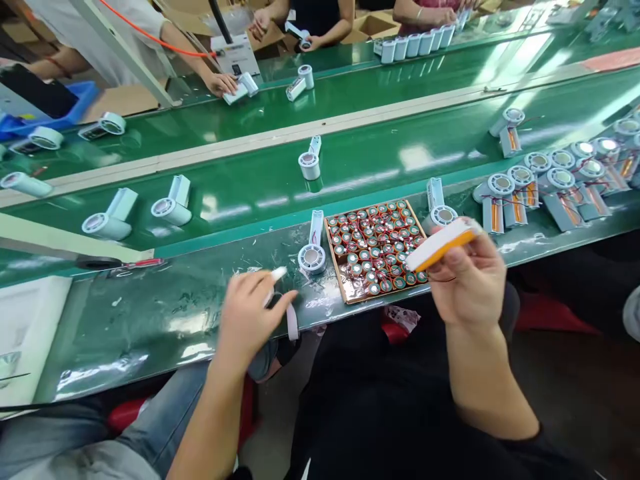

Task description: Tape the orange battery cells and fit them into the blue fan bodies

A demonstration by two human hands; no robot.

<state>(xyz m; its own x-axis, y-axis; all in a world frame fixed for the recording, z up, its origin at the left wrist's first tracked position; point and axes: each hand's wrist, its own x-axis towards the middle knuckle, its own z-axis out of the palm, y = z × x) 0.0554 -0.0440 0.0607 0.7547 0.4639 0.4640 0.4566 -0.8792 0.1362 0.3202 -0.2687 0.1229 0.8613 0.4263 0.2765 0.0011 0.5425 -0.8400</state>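
My right hand holds an orange battery with a white strip along its top, raised over the right edge of a cardboard tray. Many round cells with red wires fill that tray. My left hand, slightly blurred, is above the bench edge left of the tray. Its fingers are around a roll of white tape, partly hidden by the hand, and a white tip shows at the index finger. Between left hand and tray stands a pale blue fan housing; another is behind the battery.
Several housings with orange batteries crowd the bench at right. More housings lie on the green conveyor. Red-handled scissors lie at left. Across the line, other people's hands handle housings. A seated person's leg is at lower left.
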